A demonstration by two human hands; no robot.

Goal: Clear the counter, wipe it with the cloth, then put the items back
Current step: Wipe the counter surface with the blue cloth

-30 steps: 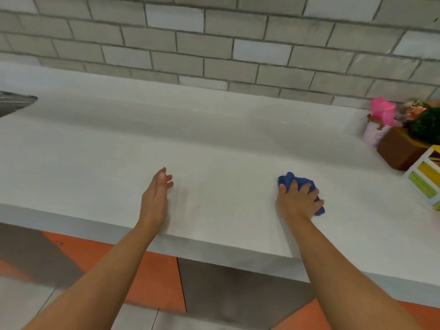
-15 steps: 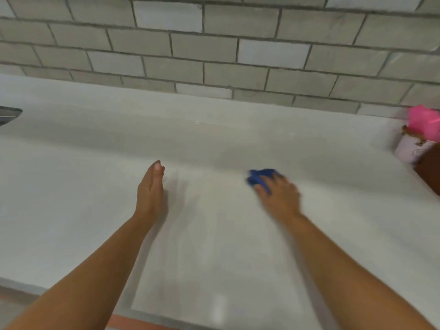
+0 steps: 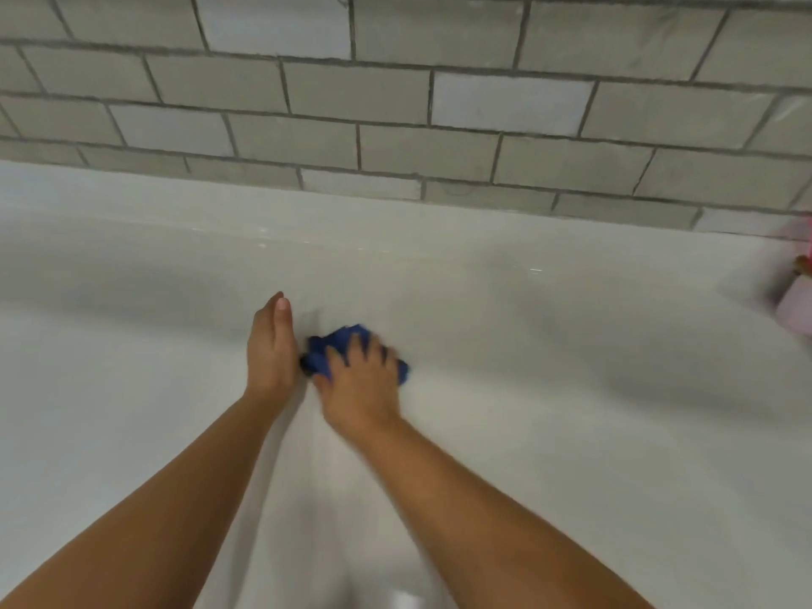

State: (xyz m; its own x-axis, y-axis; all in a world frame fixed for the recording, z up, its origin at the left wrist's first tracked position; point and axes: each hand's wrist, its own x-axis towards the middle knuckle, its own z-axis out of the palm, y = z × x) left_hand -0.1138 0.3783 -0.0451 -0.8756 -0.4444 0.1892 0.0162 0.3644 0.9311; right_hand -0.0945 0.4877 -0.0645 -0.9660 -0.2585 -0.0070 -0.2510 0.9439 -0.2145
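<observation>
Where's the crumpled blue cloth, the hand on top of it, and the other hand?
crumpled blue cloth (image 3: 317,354): head view, its left folds.
right hand (image 3: 362,382): head view, back of the hand.
left hand (image 3: 270,349): head view, thumb-side edge.

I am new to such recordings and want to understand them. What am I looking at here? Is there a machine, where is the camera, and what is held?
There is no machine: a person works with two bare hands. The camera sits on the person's head and looks forward and down, so both arms enter from below. The surface is a white counter under a grey tiled wall. The right hand holds a bunched blue cloth against the counter, fingers curled over it. The left hand holds nothing; it stands on its edge, fingers straight, beside the cloth. At the right edge is a blurred pink thing, too unclear to name.
</observation>
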